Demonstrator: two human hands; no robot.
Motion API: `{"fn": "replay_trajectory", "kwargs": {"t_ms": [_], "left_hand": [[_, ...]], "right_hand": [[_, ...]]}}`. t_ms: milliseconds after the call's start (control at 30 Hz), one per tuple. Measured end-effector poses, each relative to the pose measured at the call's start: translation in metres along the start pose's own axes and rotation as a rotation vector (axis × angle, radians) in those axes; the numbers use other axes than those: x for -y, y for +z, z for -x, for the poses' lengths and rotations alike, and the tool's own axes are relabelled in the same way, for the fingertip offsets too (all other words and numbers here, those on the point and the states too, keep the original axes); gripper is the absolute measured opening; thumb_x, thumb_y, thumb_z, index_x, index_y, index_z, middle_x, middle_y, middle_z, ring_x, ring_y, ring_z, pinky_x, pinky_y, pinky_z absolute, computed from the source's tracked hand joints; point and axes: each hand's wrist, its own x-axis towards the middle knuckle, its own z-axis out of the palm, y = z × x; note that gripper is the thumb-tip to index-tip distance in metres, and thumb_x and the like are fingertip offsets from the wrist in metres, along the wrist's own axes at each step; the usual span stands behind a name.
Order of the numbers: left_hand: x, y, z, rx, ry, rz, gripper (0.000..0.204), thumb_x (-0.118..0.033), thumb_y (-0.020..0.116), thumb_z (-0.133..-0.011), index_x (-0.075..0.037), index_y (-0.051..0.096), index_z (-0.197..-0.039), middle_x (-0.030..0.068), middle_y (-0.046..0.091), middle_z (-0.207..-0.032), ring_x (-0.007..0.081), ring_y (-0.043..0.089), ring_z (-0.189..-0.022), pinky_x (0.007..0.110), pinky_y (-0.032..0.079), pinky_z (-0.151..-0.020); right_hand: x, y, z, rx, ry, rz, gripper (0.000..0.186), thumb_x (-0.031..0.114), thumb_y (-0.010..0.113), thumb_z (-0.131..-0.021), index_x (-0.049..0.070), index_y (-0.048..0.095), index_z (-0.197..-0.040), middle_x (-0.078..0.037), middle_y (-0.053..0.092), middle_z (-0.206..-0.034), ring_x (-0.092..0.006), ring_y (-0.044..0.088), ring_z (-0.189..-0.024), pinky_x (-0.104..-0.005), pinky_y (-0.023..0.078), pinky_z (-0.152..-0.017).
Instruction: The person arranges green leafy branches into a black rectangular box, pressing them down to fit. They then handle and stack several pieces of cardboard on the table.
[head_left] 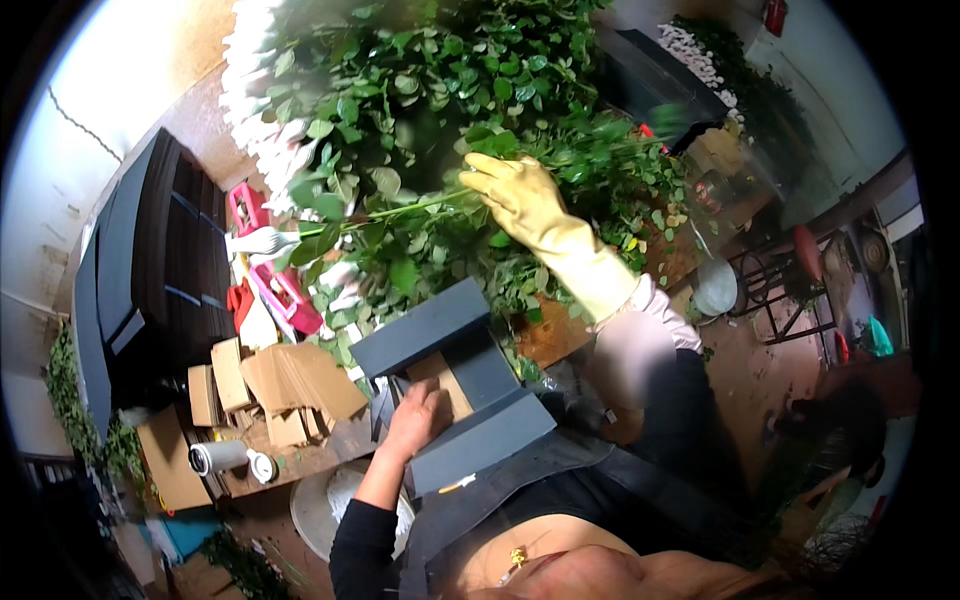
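Note:
My right hand [520, 200], in a long yellow rubber glove, pinches the green stem of a single rose [425, 204] above the heap of foliage. The rose lies sideways, its bud wrapped in white netting [265, 242] at the left end of the stem. Bare and with curled fingers, my left hand [418, 418] is at the left end of a dark grey open box [425, 325] in front of my body. Brown cardboard [455, 390] lies inside the box beside those fingers; what they grip, if anything, is hidden.
A big pile of leafy stems [400, 90] with white-netted buds covers the back of the table. Dark boxes [150, 260] are stacked left, near pink holders [285, 295] and folded cardboard pieces [300, 380]. A white cup [218, 457] stands front left. Another person [840, 430] is at far right.

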Motion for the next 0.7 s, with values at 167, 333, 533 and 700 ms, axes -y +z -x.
{"fn": "replay_trajectory", "kwargs": {"t_ms": [167, 333, 533, 700], "left_hand": [[-0.002, -0.005, 0.003, 0.011, 0.001, -0.061, 0.05, -0.009, 0.072, -0.078, -0.002, 0.062, -0.127, 0.0186, 0.055, -0.137, 0.0375, 0.053, -0.127, 0.042, 0.048, -0.107], [-0.007, -0.008, -0.003, 0.047, -0.006, -0.046, 0.046, -0.009, 0.069, -0.082, -0.002, 0.063, -0.127, 0.0181, 0.055, -0.138, 0.0369, 0.053, -0.128, 0.042, 0.047, -0.108], [-0.003, -0.003, -0.006, 0.046, -0.004, -0.051, 0.051, -0.011, 0.074, -0.079, -0.002, 0.063, -0.128, 0.0199, 0.054, -0.14, 0.0374, 0.052, -0.129, 0.042, 0.046, -0.108], [0.0, 0.0, 0.0, 0.038, -0.024, -0.04, 0.051, -0.017, 0.079, -0.079, -0.001, 0.065, -0.126, 0.0193, 0.056, -0.138, 0.0376, 0.054, -0.127, 0.042, 0.048, -0.107]], "right_hand": [[0.001, -0.035, 0.029, 0.01, 0.055, 0.044, 0.023, 0.013, 0.064, -0.094, 0.01, 0.073, -0.116, -0.011, 0.074, -0.113, -0.029, 0.07, -0.109, -0.0399, 0.056, -0.098], [-0.04, -0.02, 0.053, 0.116, 0.257, -0.184, 0.023, 0.005, 0.066, -0.089, 0.007, 0.072, -0.111, -0.01, 0.072, -0.119, -0.0279, 0.069, -0.108, -0.0416, 0.051, -0.102], [-0.028, -0.036, 0.058, -0.131, 0.088, 0.008, 0.021, 0.005, 0.068, -0.087, 0.009, 0.073, -0.106, -0.01, 0.07, -0.125, -0.0295, 0.069, -0.109, -0.0449, 0.051, -0.102], [-0.014, -0.063, 0.036, -0.14, -0.105, -0.201, 0.031, -0.001, 0.065, -0.086, 0.002, 0.072, -0.117, -0.019, 0.067, -0.129, -0.0321, 0.068, -0.112, -0.0405, 0.053, -0.102]]}}
